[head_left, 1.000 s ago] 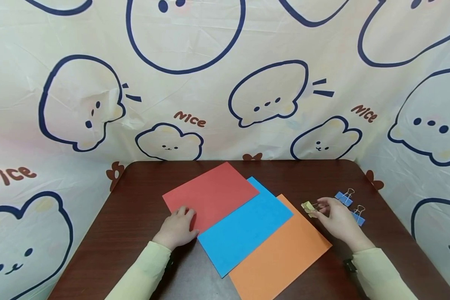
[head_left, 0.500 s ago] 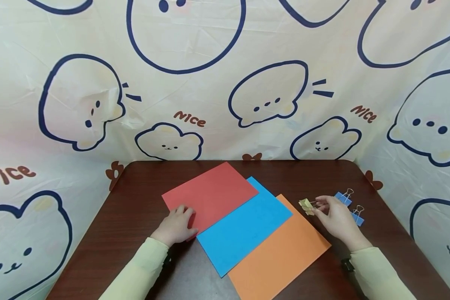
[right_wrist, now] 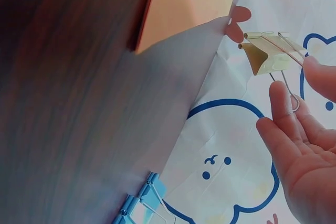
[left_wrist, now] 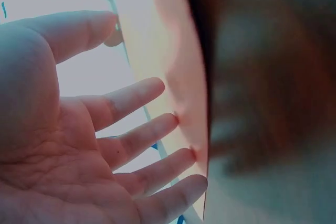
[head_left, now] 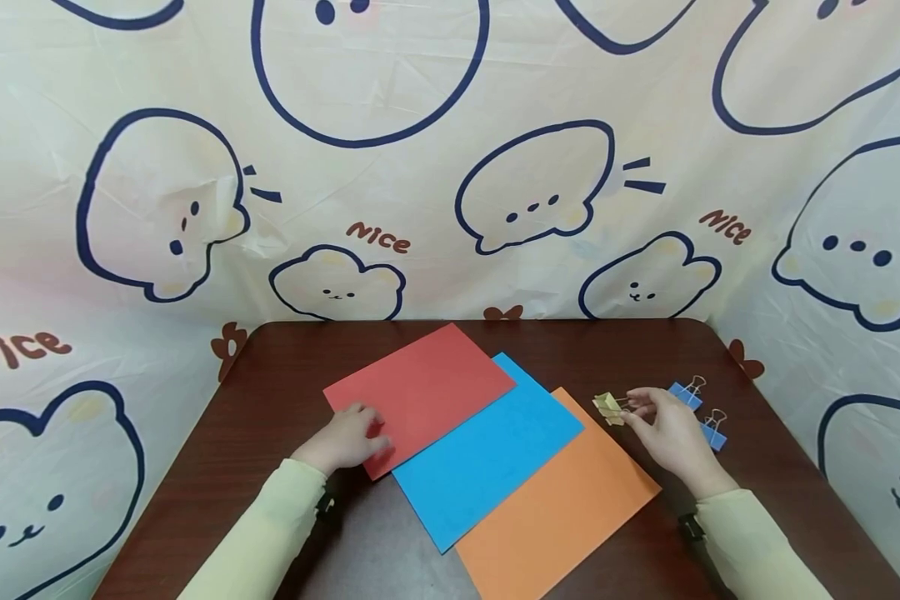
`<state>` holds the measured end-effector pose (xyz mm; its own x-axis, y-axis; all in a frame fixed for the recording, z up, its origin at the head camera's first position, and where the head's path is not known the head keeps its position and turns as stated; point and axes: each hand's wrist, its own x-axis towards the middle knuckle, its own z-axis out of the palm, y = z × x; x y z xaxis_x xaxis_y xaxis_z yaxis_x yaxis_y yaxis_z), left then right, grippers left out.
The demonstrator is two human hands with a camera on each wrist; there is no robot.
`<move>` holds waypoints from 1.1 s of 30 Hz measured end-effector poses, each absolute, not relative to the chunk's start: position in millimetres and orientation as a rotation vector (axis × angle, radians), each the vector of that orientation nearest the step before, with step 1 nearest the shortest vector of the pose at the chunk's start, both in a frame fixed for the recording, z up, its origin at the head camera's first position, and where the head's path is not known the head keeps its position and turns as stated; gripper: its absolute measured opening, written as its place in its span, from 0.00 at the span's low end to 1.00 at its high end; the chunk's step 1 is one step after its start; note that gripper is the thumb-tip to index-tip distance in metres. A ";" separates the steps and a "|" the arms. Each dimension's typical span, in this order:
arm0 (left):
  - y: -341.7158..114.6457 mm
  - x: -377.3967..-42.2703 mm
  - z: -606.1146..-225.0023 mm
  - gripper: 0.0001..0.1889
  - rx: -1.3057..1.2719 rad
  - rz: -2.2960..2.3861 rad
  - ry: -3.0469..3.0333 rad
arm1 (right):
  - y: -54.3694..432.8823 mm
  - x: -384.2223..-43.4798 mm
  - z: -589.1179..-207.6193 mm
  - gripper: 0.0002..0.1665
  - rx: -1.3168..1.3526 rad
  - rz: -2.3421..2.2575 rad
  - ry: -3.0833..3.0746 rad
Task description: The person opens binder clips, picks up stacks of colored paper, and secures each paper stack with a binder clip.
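In the head view my right hand (head_left: 671,433) pinches a yellow binder clip (head_left: 608,408) by its wire handles, just past the right edge of the orange sheet (head_left: 562,508). The right wrist view shows the clip (right_wrist: 265,56) held between thumb and fingertips, its mouth facing away from the palm. My left hand (head_left: 347,437) is at the lower left edge of the red sheet (head_left: 423,392). Its spread fingers touch the sheet in the left wrist view, the thumb held apart. A blue sheet (head_left: 487,454) lies between the red and orange ones, partly overlapped by the red.
Two blue binder clips (head_left: 686,396) (head_left: 712,435) lie on the dark wooden table (head_left: 787,500), just beyond the right hand. A patterned cloth (head_left: 427,183) hangs behind and beside the table.
My right hand has shifted slightly left and away from me with the yellow binder clip. The left hand has slid left, uncovering the red sheet's lower corner.
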<state>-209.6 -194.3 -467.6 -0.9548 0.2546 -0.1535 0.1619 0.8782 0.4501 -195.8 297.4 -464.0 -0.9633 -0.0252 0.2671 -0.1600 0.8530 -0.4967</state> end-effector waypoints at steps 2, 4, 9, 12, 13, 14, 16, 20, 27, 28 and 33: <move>-196.8 -214.2 -463.7 0.19 0.304 0.679 2.827 | 297.4 -196.2 -463.9 0.22 0.144 0.775 -2.769; -199.9 -219.3 -459.9 0.19 0.289 0.687 2.825 | 296.8 -196.0 -463.4 0.21 0.148 0.777 -2.761; -211.9 -235.3 -456.2 0.20 0.200 0.706 2.837 | 292.9 -193.2 -460.3 0.21 0.160 0.785 -2.744; -221.1 -246.5 -458.6 0.21 0.093 0.720 2.849 | 289.1 -190.8 -458.5 0.21 0.169 0.806 -2.743; -224.2 -249.7 -459.7 0.21 0.055 0.720 2.854 | 287.9 -190.3 -458.0 0.21 0.171 0.812 -2.742; -227.1 -252.8 -460.7 0.22 0.023 0.712 2.862 | 286.6 -189.8 -457.7 0.21 0.174 0.818 -2.742; -231.6 -257.0 -462.1 0.24 -0.031 0.693 2.879 | 284.2 -188.9 -457.2 0.21 0.181 0.833 -2.744; -235.9 -260.7 -463.4 0.26 -0.088 0.676 2.912 | 280.6 -188.1 -457.1 0.21 0.196 0.825 -2.733; -236.8 -267.5 -469.7 0.26 -0.111 0.661 2.923 | 275.8 -186.8 -458.0 0.21 0.218 0.804 -2.695; -236.7 -268.0 -470.2 0.26 -0.106 0.653 2.926 | 275.1 -186.8 -458.2 0.21 0.221 0.799 -2.689; -235.7 -268.1 -471.8 0.28 -0.087 0.580 2.946 | 272.4 -186.6 -459.0 0.21 0.233 0.789 -2.670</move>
<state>-268.1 -235.7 -471.8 -0.9889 -0.0300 -0.1457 -0.0830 0.9240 0.3733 -186.6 272.4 -459.0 -0.9265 -0.0586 0.3716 -0.2513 0.8316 -0.4953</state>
